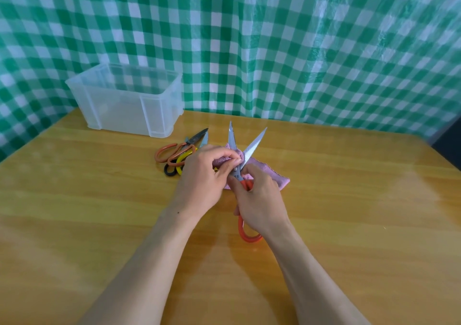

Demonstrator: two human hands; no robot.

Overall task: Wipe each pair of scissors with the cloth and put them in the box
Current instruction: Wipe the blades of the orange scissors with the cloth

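Right hand: our right hand (259, 200) is wrapped tight around the orange handles of the open scissors (240, 155), so the blades point away from us, toward 12 o'clock.

Left hand: our left hand (207, 175) pinches a bunched bit of the pink cloth (272, 175) against the left blade, close to where the two blades cross. We think this is the wiping step.

Why open: the blades are spread apart like a V. We guess that lets the cloth reach the inside of each blade.

Cloth: the rest of it lies flat on the wooden table (99, 200) under our hands, at 3 o'clock from the scissors.

Other scissors: a small pile (179, 152) waits at 9 o'clock from our hands, with orange, yellow and black handles. They lie on top of each other, so we cannot tell how many there are.

Box: the clear plastic box (124, 100) stands at 11 o'clock, near the back of the table. It looks empty, so we think no scissors are done yet.

Careful: the points are sharp, so fingers should stay on the flat side.
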